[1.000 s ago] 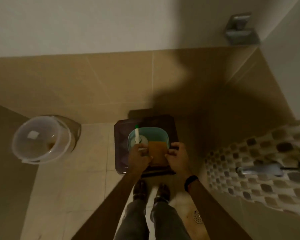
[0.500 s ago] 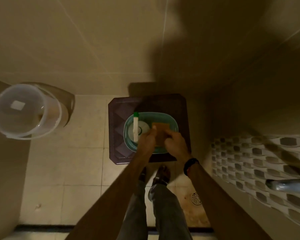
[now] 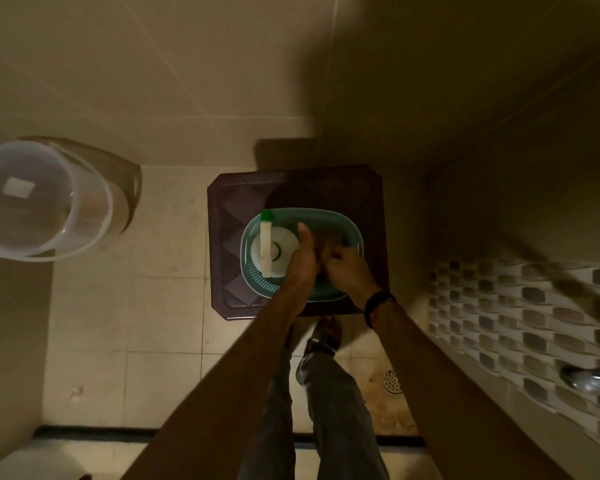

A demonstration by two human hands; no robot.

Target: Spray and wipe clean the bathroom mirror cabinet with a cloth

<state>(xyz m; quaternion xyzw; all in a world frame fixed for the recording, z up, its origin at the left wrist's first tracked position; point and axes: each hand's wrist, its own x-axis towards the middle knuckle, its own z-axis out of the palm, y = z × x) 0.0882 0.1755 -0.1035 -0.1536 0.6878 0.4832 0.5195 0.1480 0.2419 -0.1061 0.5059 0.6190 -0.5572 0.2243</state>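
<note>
- Head view: a teal, rounded-rectangular plastic basin (image 3: 347, 225) sits on a dark brown, square plastic stool (image 3: 222, 237) that serves as the worktop, close to the tiled wall.
- Inside the basin's right half lies the brownish-orange cloth (image 3: 326, 242), mostly hidden by the hands and blurred, so its folds cannot be made out.
- The left hand (image 3: 300, 263) is over the middle of the basin, its thumb stretched forward and its fingers (image 3: 303, 233) apparently against the cloth's left edge; whether they pinch it cannot be told.
- The right hand (image 3: 349, 271), with a dark band at the wrist, has its fingers curled down onto the cloth's right side, seemingly bunching it.
- The cloth lies directly under and between both hands, so lifting it calls for no further reach.
- The white spray bottle with a green nozzle tip (image 3: 267, 242) stands in the basin's left half, its trigger head running away from the person, just left of the left hand; that hand is the nearer one.
- A translucent white plastic bucket (image 3: 45, 202) stands on the floor well to the left.
- The mirror cabinet is not in view.
</note>
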